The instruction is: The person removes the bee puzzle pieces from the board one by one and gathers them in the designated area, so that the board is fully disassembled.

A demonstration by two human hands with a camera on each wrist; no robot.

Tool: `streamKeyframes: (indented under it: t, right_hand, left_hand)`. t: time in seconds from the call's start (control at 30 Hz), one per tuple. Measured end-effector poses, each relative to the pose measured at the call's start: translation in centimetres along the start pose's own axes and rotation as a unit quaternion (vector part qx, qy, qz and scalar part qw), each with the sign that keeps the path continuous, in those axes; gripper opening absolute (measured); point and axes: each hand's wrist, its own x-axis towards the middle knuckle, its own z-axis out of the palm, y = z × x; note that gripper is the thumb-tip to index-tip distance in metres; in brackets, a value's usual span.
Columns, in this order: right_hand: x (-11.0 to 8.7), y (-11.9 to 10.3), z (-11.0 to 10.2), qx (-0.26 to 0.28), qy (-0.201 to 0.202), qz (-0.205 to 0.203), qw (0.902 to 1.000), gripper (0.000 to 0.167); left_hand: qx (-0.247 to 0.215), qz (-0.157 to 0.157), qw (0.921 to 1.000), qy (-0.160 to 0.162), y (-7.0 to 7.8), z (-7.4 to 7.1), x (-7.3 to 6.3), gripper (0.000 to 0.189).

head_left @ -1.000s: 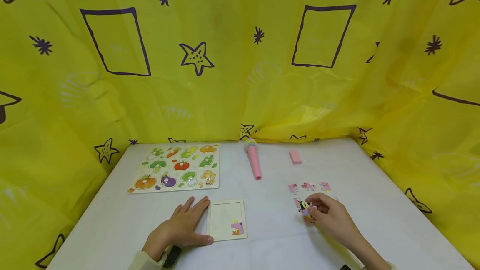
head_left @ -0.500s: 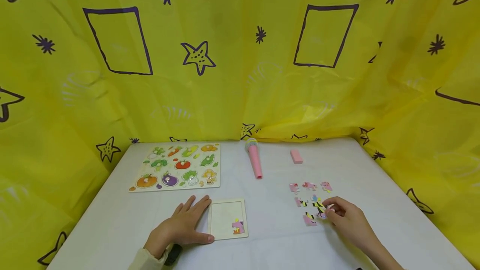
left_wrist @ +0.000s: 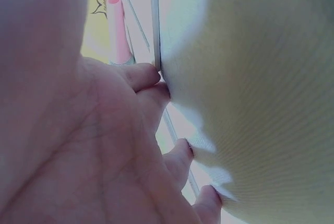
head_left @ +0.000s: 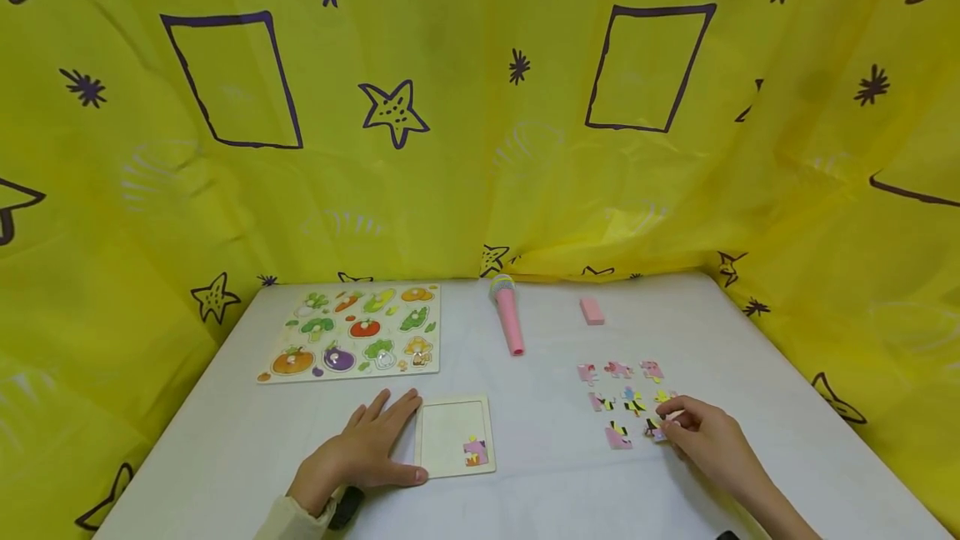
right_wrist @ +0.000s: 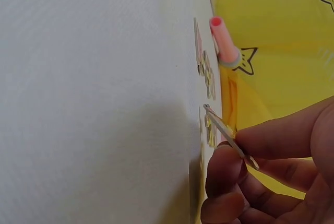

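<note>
My right hand [head_left: 708,442] pinches a jigsaw piece [head_left: 652,430] between thumb and fingertips. In the right wrist view the piece [right_wrist: 225,131] appears edge-on and tilted, just off the cloth. Several loose pink, yellow and black jigsaw pieces [head_left: 618,437] lie in rough rows beside and beyond this hand. My left hand [head_left: 360,450] rests on the table with fingers spread, its thumb and index finger touching the left edge of a square wooden puzzle tray [head_left: 491,440]. One jigsaw piece [head_left: 475,451] sits in the tray's lower right corner.
A vegetable peg puzzle board [head_left: 348,344] lies at the back left. Behind the loose pieces are a pink toy microphone [head_left: 510,319] and a pink block [head_left: 592,312]. A yellow patterned curtain [head_left: 450,190] encloses the back and sides of the white table.
My right hand has moved right with the pinched piece, from the left of the loose pieces to their lower right. The left hand and the tray stay in place.
</note>
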Motion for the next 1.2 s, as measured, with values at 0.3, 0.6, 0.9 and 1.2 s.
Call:
streamKeyframes:
  t: [0.3, 0.6, 0.9, 1.2]
  right_hand:
    - [0.5, -0.2, 0.2, -0.014, -0.008, -0.006, 0.9999, 0.019]
    - [0.6, -0.3, 0.2, -0.013, -0.015, 0.004, 0.9998, 0.02]
    - [0.6, -0.1, 0.4, -0.037, -0.019, -0.003, 0.9991, 0.02]
    - [0.8, -0.2, 0.6, -0.067, -0.021, -0.006, 0.9975, 0.019]
  left_hand:
    - [-0.009, 0.017, 0.9998, 0.002, -0.5, 0.2, 0.0, 0.107]
    - [-0.005, -0.003, 1.0, 0.003, 0.3, -0.2, -0.1, 0.104]
    - [-0.002, -0.003, 1.0, 0.003, 0.4, -0.1, -0.2, 0.103]
    - [-0.005, -0.002, 1.0, 0.004, 0.2, 0.0, -0.2, 0.103]
